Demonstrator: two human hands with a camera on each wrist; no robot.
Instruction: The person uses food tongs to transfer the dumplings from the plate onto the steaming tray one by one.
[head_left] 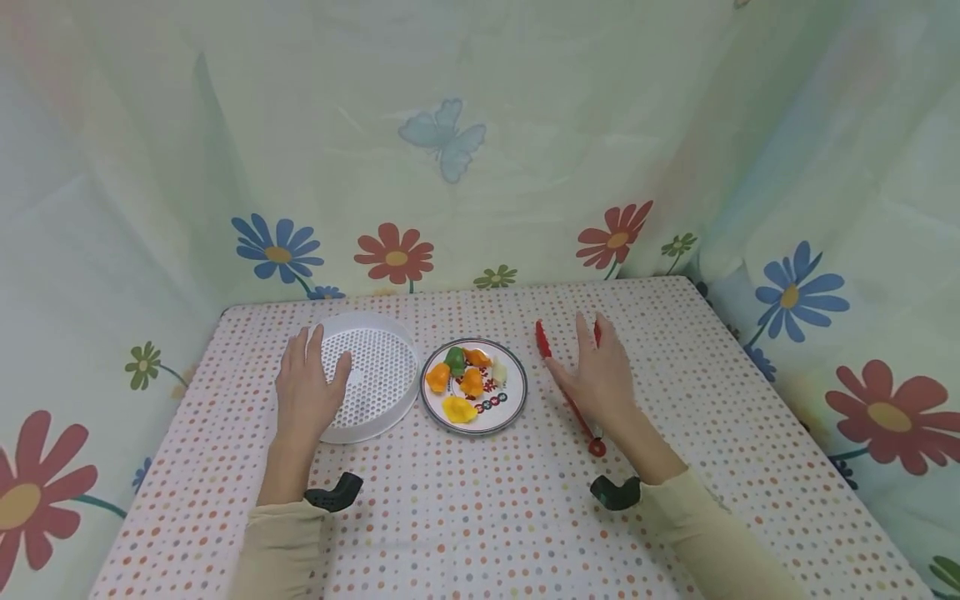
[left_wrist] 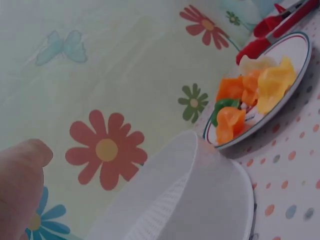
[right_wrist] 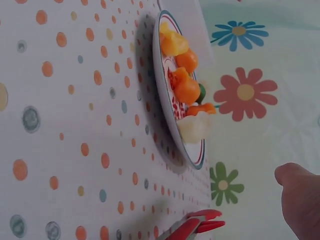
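In the head view my left hand (head_left: 309,387) hovers with spread fingers over the left side of a round white basket (head_left: 372,375) with a perforated bottom. My right hand (head_left: 600,375) is held over red-tipped tongs (head_left: 576,408), fingers extended, partly hiding them. Between the hands sits a plate (head_left: 512,408) with a dark rim and a printed pattern. Several small dumpling-like pieces lie on it: orange ones (head_left: 471,383), a yellow one (head_left: 459,409), a green one (head_left: 455,360) and a pale one (head_left: 498,372). Neither hand holds anything.
A white table covering (head_left: 420,517) with coloured dots lies under everything. Behind and at both sides hangs a pale flowered curtain (head_left: 525,167). Dark wrist-mounted devices (head_left: 337,492) stick out beside both cuffs.
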